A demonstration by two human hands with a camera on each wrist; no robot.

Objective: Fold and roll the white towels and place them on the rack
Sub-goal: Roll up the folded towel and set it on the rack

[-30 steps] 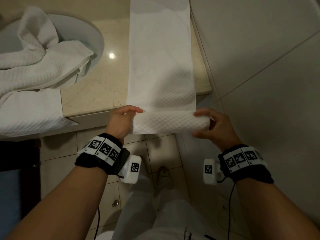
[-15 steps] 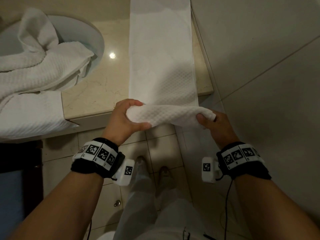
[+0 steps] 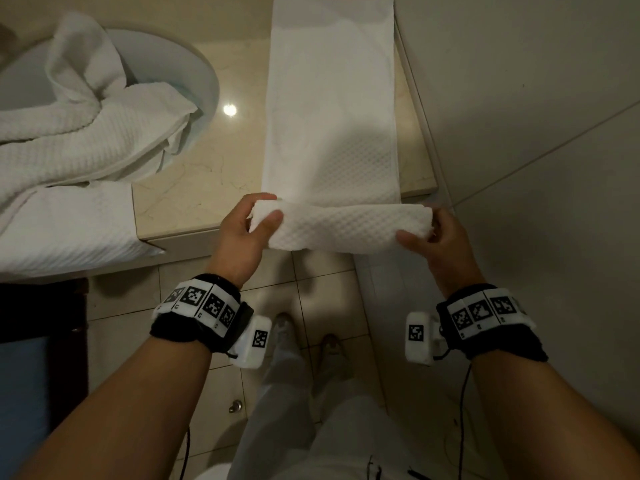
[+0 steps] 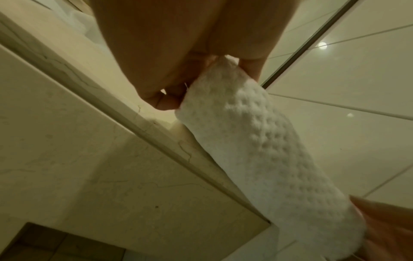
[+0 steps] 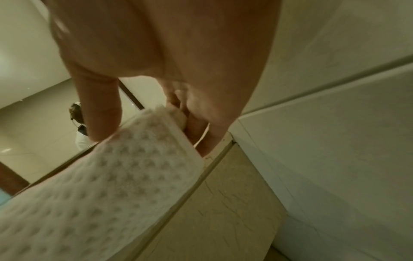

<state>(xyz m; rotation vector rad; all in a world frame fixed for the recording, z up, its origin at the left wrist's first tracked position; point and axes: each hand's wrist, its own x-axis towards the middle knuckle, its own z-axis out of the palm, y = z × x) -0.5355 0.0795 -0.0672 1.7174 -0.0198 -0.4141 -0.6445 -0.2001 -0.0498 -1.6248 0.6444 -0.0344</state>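
A long white waffle-weave towel lies folded in a strip on the beige marble counter, running away from me along the right wall. Its near end is rolled into a thick tube at the counter's front edge. My left hand grips the roll's left end, thumb on the front, fingers curled over the top. My right hand holds the right end the same way. The wrist views show the roll from below, with fingers wrapped on it. No rack is in view.
Crumpled white towels lie heaped over the round basin at the left, one hanging over the counter's front edge. A tiled wall bounds the counter on the right. My legs and shoes stand on the tiled floor below.
The rolled end has grown thicker and advanced onto the counter edge. Both hands have turned over the roll and shifted their hold on its ends.
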